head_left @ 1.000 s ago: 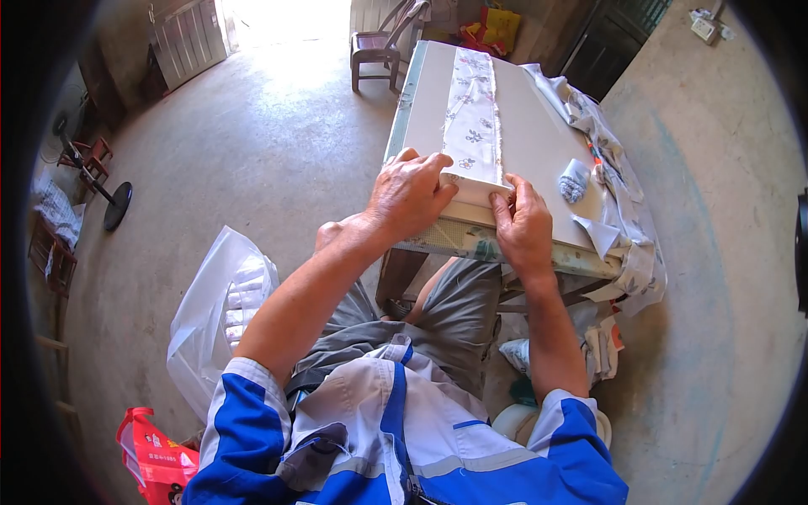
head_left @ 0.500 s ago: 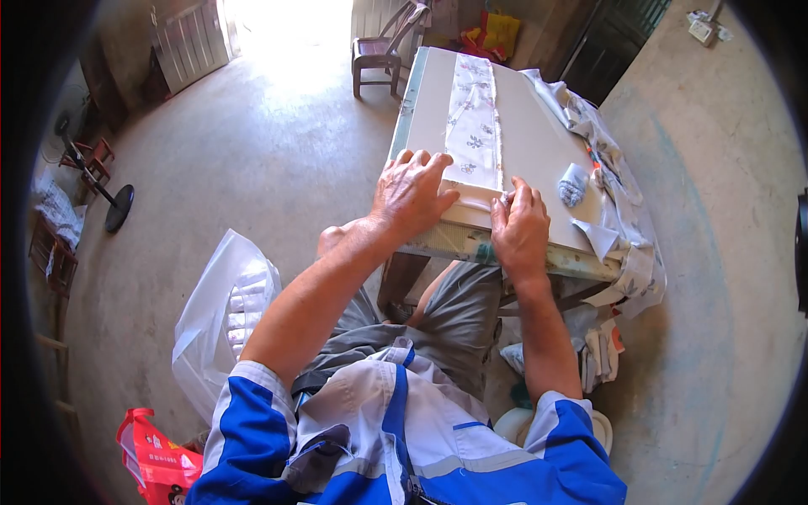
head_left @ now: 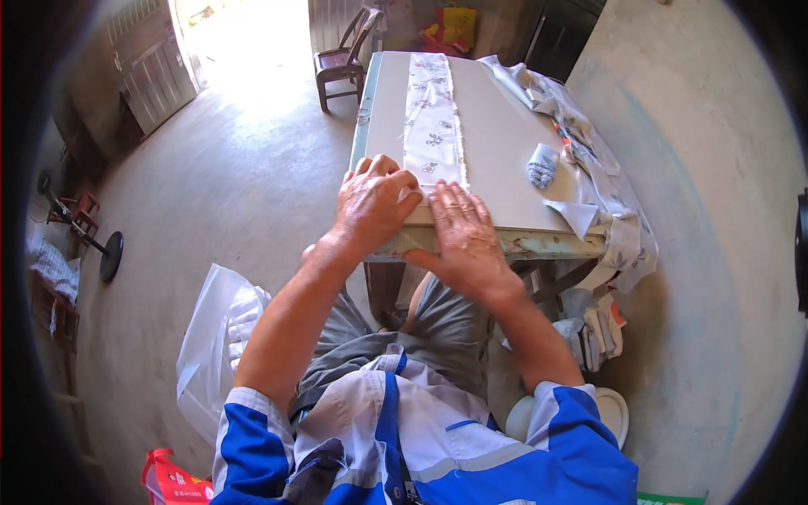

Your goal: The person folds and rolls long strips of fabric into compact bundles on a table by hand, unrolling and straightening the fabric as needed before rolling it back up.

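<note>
A long white fabric strip (head_left: 433, 118) with grey flower prints and frayed edges lies lengthwise on the table. Its near end is folded or rolled at the table's front edge. My left hand (head_left: 374, 202) has its fingers curled around the left side of that end, which they partly hide. Over the right side of the same end, my right hand (head_left: 467, 240) lies flat, fingers stretched forward and thumb out to the left. A small rolled bundle of patterned fabric (head_left: 542, 166) rests on the table to the right of my hands.
More patterned fabric (head_left: 581, 126) is heaped along the right edge of the table (head_left: 497, 126) and hangs off the corner. A white plastic bag (head_left: 210, 337) stands on the floor at left, near a fan (head_left: 111, 257). A chair (head_left: 341, 63) is beyond the table.
My right hand has gone from gripping the right side of the rolled end to lying flat over it. My left hand stays at the left side. The view has shifted slightly.
</note>
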Motion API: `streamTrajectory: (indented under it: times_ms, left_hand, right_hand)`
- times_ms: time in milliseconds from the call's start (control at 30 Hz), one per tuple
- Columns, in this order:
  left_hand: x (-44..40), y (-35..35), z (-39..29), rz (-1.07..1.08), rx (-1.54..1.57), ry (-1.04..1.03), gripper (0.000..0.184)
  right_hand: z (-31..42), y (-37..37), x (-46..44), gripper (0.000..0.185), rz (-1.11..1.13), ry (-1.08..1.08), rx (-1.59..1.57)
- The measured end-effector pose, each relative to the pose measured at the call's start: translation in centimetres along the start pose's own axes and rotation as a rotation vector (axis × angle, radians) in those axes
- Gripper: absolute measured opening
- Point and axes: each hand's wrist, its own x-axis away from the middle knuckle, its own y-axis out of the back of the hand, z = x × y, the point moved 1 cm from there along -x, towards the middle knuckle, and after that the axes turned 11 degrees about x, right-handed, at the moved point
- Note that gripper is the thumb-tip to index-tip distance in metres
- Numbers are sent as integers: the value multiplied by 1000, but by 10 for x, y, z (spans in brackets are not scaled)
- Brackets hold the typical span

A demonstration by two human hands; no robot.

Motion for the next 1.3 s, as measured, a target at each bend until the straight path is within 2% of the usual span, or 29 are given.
streamTrajectory:
  times_ms: [233,333,400,433,467,500,533,567,667,767,867,1100,1300]
  left_hand:
    - [-4,4,-10,54,-86,12,23]
    - [-5,-8,-12,-132,-137,-308,24]
    - [-3,-25,-18,-68,-42,-404,33]
    - [-2,-23,-26,59,-17,-470,44]
    - [-1,-21,-34,193,16,-528,55]
    - [-3,-32,-30,299,188,-373,66]
    - [6,-42,-25,204,187,-210,72]
    - [5,-35,-25,288,133,-163,80]
    - [9,-32,-25,352,79,-132,89]
    - [14,-28,-19,381,-39,-133,91]
    - [17,-25,-6,330,-78,-139,91]
    - [28,-21,-6,168,-26,-199,77]
    - [31,-14,-4,-20,82,-359,44]
  right_hand:
    - [-27,-1,10,109,95,-26,44]
    - [-24,4,11,104,81,-42,28]
    - [-23,9,10,99,61,-37,-37]
    - [-23,6,9,97,136,-45,15]
    - [-24,7,9,98,107,-54,-61]
    - [-25,6,7,100,79,-65,-138]
    - [-24,3,6,101,61,-47,-117]
    - [-25,1,8,102,47,-43,-90]
    - [-24,-1,12,106,55,-36,-54]
    - [-31,-2,14,112,68,-6,-36]
    - [-31,-2,13,113,64,12,0]
    - [-28,0,14,110,20,33,23]
    - [-21,6,25,92,-109,64,46]
